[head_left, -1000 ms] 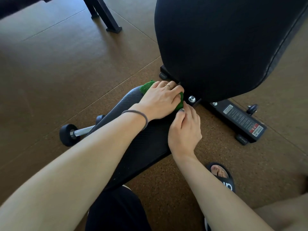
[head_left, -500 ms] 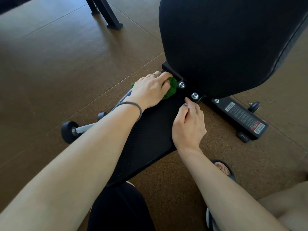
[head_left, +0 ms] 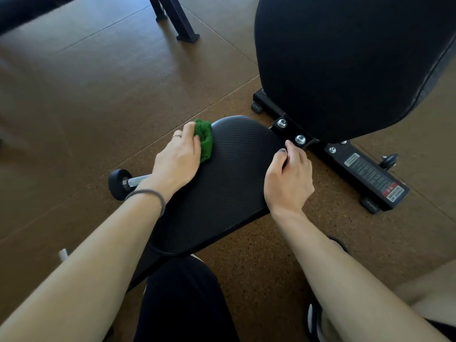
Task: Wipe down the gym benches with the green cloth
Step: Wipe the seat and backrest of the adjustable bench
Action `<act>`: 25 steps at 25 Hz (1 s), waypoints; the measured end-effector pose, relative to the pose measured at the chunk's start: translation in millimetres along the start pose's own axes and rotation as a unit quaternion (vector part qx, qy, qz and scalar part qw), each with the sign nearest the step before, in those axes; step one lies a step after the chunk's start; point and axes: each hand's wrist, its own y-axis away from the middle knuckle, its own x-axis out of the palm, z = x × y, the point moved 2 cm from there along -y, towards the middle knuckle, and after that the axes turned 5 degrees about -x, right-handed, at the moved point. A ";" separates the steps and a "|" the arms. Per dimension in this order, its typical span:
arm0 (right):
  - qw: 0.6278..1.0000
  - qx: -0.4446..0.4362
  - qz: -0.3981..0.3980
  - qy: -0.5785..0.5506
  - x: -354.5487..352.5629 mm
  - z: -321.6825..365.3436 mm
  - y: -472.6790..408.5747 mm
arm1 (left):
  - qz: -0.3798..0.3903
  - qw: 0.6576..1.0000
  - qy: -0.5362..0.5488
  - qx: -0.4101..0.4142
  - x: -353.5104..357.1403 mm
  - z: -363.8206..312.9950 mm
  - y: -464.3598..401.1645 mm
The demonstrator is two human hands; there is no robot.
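A black gym bench fills the middle of the head view, with a textured seat pad [head_left: 229, 178] and a raised black backrest [head_left: 345, 62] at the upper right. My left hand [head_left: 176, 159] grips a bunched green cloth [head_left: 204, 140] against the seat's far left edge. At the seat's right edge, near the bolted bracket [head_left: 291, 132], my right hand [head_left: 287, 180] rests with its fingers curled over the rim.
The bench's black base bar [head_left: 367, 176] with a warning label lies on the brown cork floor at right. A transport wheel [head_left: 119, 183] sticks out at left. Another black frame leg [head_left: 182, 25] stands at the top. My dark-trousered knee [head_left: 182, 302] and foot are below.
My left hand has slid the green cloth leftward, from beside the bracket under the backrest to the seat's left edge. My right hand has stayed at the seat's right edge.
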 end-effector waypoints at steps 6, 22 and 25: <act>1.000 -0.009 0.004 0.006 -1.5 0.1 2.1 | -0.059 0.998 0.007 -0.036 -23.0 58.0 97.1; 1.000 -0.009 0.003 0.007 -1.9 -1.0 -0.8 | -0.092 0.996 -0.007 -0.010 -20.0 68.5 104.3; 1.000 -0.011 0.003 0.014 -1.6 1.0 1.4 | -0.118 0.989 0.086 -0.010 -14.6 79.6 151.9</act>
